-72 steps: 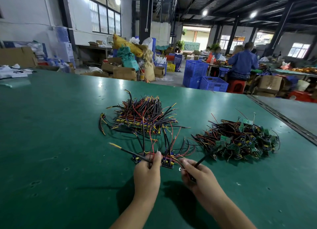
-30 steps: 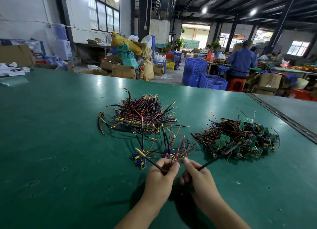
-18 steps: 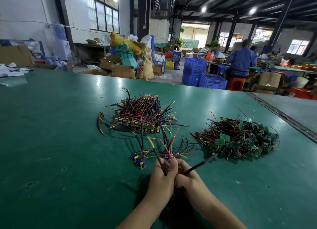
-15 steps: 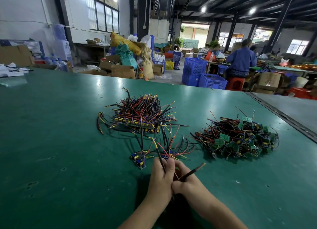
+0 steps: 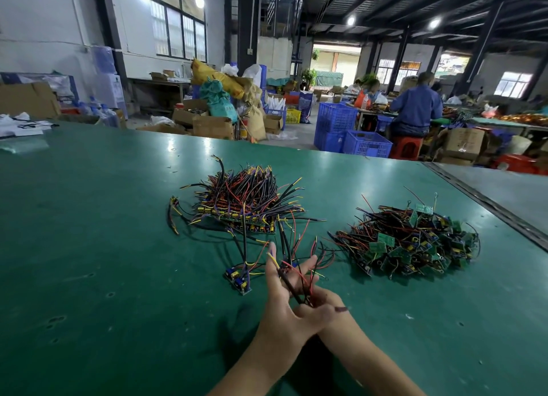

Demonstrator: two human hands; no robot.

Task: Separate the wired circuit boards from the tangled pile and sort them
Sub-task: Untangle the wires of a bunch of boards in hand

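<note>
Red and black wires (image 5: 286,278), likely limp and best taken by their ends, are gripped in the curled right hand (image 5: 333,304), draped over the flat left hand (image 5: 281,315).

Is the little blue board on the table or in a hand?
On the table: the board lies apart from the left hand.

Ceiling lamps (image 5: 350,21), windows (image 5: 181,36) — perhaps concrete floor (image 5: 299,143)
</note>
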